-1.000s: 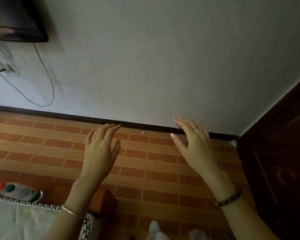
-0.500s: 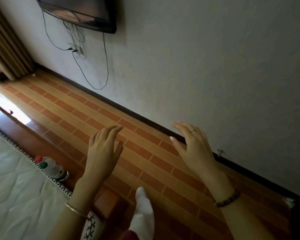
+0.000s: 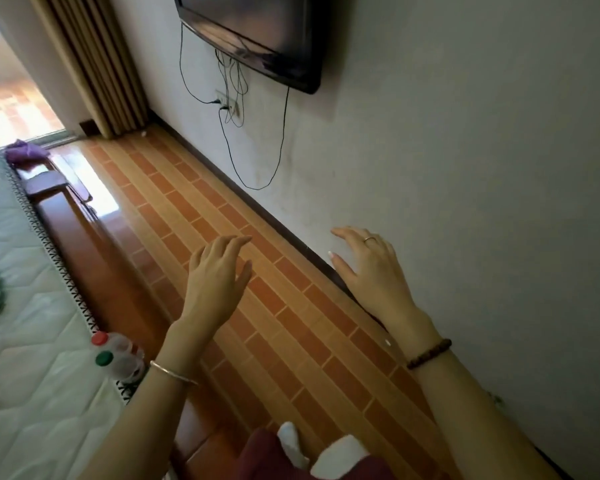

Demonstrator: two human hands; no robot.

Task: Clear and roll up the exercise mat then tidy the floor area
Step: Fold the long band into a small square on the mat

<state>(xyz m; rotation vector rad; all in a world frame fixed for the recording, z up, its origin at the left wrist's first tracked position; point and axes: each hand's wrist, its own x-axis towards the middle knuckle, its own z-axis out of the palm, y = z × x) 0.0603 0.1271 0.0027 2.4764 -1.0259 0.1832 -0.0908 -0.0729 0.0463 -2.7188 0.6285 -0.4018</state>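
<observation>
Over the tiled floor beside the bed, the left hand and right hand are held out, fingers relaxed, nothing grasped. No exercise mat is seen, so progress cannot be judged.

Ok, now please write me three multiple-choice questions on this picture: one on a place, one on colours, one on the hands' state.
1. Where is the television? A on the wall; B on a shelf; C on a table.
2. What colours are the two caps beside the mattress? A blue and yellow; B red and green; C both white.
3. How are the left hand and right hand? A both fists; B one grips a cloth; C both open, holding nothing.
Key: 1 A, it is mounted there; 2 B, one of each shows; 3 C, the fingers are extended, nothing in them.
</observation>
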